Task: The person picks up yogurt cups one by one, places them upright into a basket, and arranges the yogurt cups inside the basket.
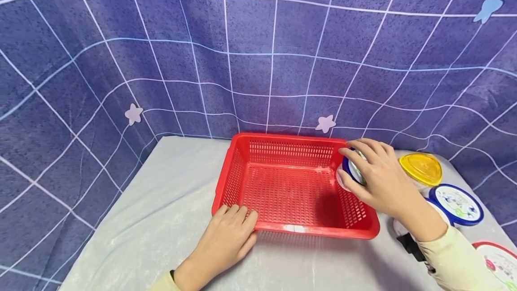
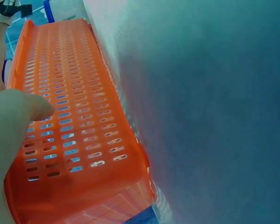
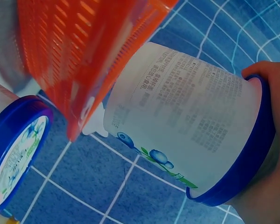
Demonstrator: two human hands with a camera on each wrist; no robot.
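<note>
My right hand (image 1: 379,178) holds a white tub with a blue lid (image 3: 186,121) by its lid end, fingers and thumb spread around it. The tub is tilted, at the right end of a red perforated plastic basket (image 1: 274,227). Printed text and blueberries show on its side in the right wrist view. My left hand (image 1: 226,237) grips the basket's rim at the front left corner, its fingers over the edge and its thumb (image 2: 39,107) against the outer wall. No objects lie on the basket floor that I can see.
Right of the basket stand a yellow-lidded container (image 1: 422,168), a blue-lidded tub (image 1: 456,203), another blue-lidded tub partly hidden by my right wrist, and a red-lidded one (image 1: 498,262) at the edge. A purple grid-patterned curtain (image 1: 250,71) hangs behind the pale tabletop (image 1: 161,219).
</note>
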